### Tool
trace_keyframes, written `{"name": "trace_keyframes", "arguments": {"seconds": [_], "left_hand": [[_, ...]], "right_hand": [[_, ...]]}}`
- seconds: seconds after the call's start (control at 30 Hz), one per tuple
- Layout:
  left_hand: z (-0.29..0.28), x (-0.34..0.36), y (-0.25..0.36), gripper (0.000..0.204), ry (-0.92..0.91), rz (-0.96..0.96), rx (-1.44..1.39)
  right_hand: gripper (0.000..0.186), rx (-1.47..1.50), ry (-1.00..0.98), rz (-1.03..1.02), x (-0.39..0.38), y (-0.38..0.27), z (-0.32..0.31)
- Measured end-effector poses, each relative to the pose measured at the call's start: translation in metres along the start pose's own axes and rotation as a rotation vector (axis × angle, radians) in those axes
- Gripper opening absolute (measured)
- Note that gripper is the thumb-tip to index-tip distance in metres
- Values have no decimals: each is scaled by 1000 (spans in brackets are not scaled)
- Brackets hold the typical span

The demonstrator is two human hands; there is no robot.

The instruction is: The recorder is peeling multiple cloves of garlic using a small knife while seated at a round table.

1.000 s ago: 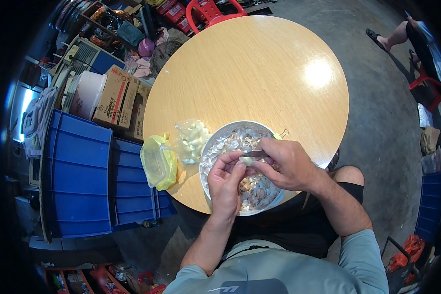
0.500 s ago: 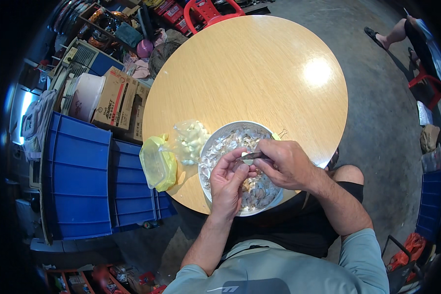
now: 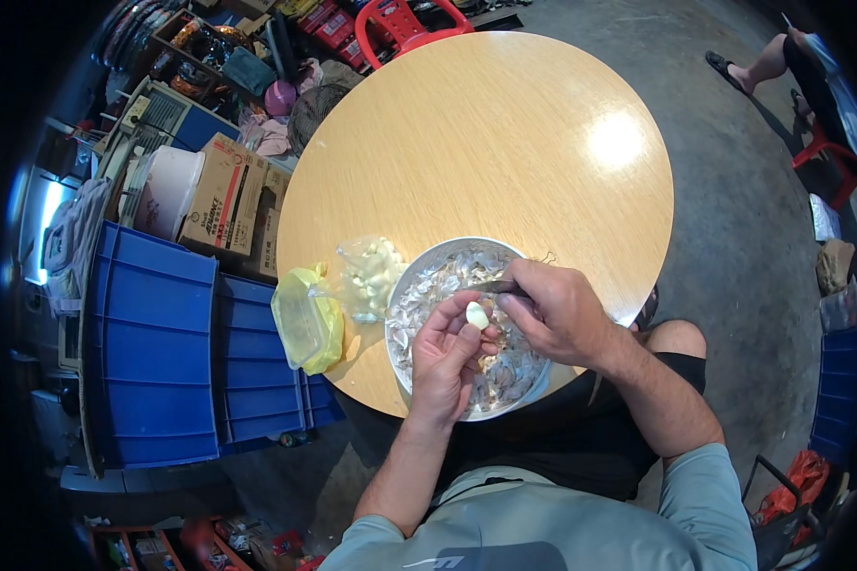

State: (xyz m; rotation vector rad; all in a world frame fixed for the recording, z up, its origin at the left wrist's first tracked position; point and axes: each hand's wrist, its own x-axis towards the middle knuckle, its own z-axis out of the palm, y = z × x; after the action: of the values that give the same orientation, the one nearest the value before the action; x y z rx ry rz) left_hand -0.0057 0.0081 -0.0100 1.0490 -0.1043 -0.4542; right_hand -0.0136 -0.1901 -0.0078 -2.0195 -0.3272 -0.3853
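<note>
Pinched in the fingers of my left hand is a pale, smooth garlic clove, bare of skin on the side that shows. My right hand grips a small knife, its blade pointing left just above the clove and apart from it. Both hands are over a white bowl of garlic cloves and papery skins at the table's near edge. Left of the bowl sits a clear plastic bag of pale peeled cloves.
A clear plastic tub in a yellow bag stands at the left edge of the round wooden table. Blue crates and cardboard boxes crowd the left side. A red chair is beyond; another person's leg shows far right.
The knife blade has lifted off the clove and moved slightly up. My left fingers have turned the clove, so more of its pale face shows.
</note>
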Motion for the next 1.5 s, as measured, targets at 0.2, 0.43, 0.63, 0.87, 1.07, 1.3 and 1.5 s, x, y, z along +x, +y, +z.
{"name": "trace_keyframes", "arguments": {"seconds": [0.2,0.43,0.63,0.87,1.07,1.3,1.5], "left_hand": [[-4,-1,-1,32,8,7,20],[-36,-3,24,31,125,275,731],[-69,25,94,26,245,496,1559],[-121,64,110,30,252,497,1850],[-87,59,111,28,316,563,1765],[-50,35,81,13,27,550,1517],[-30,15,47,12,-481,287,1557]], "right_hand": [[19,32,-43,-85,2,1,5],[15,32,39,7,2,-1,-3],[14,10,-3,10,2,1,-2],[15,12,-21,20,3,-2,-2],[15,20,21,20,2,3,-4],[11,27,60,50,5,7,-5],[10,59,111,41,3,11,-5]]}}
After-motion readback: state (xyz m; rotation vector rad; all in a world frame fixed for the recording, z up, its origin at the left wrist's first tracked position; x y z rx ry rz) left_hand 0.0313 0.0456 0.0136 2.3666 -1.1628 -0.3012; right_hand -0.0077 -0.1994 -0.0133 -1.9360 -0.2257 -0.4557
